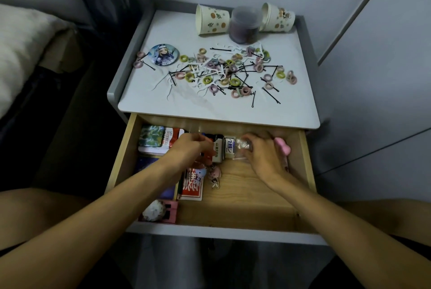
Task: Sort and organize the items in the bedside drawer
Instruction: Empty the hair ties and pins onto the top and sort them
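Pale-wood drawer (245,195) pulled out for reach. Pinches something small and red (207,152) with left hand (189,146), grips clear bag (242,147) with right hand (263,153), seemingly tidying the back row. Beyond, hair ties (234,82) and pins (270,95) strewn on top, probably awaiting cups (211,20).

You are in a home bedroom: a pillow (21,39) lies at left, beside a bedside table (291,106) with an open drawer (245,200).

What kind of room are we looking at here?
Most likely a bedroom: a bedside table with its drawer pulled open stands beside a pale pillow, and hair ties and bobby pins lie scattered on its top.
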